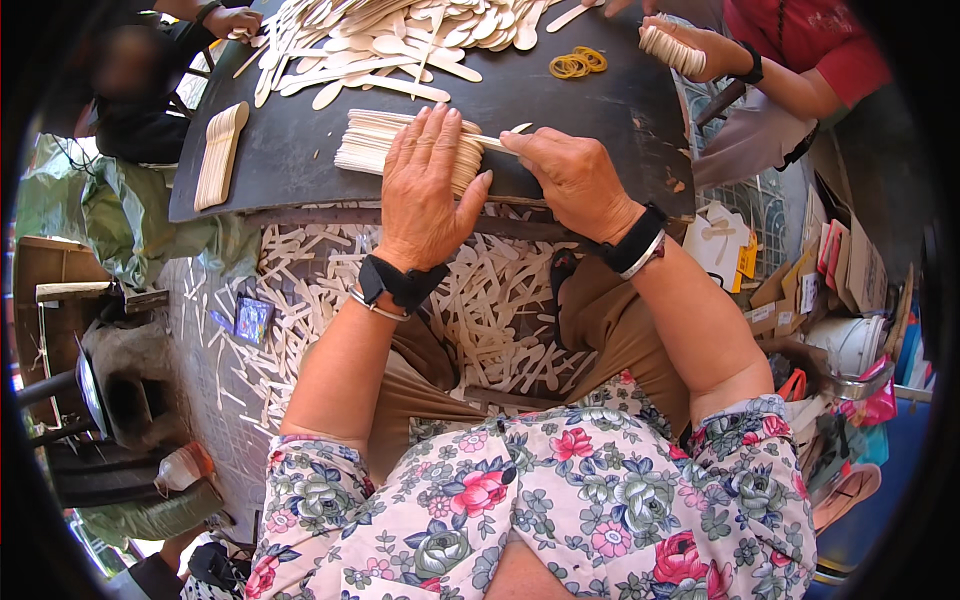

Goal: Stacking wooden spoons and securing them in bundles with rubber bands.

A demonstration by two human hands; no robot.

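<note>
Left hand [425, 190] flat on wooden spoon row [363, 142] at counter [290, 165]'s 6 o'clock, fingers together, thumb out. Right hand [582, 182] at row's 3 o'clock, fingers pinching one wooden stick [492, 144]. Loose spoon pile [400, 40], 12 o'clock.

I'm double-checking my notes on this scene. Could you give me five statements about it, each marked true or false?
1. The left hand lies on a row of wooden sticks. True.
2. The right hand is empty. False: it pinches a thin wooden piece.
3. The yellow rubber bands lie on the dark table. True.
4. The person's shirt is plain blue. False: it has a flower pattern.
5. A co-worker in a red top holds a bunch of wooden pieces. True.
</note>
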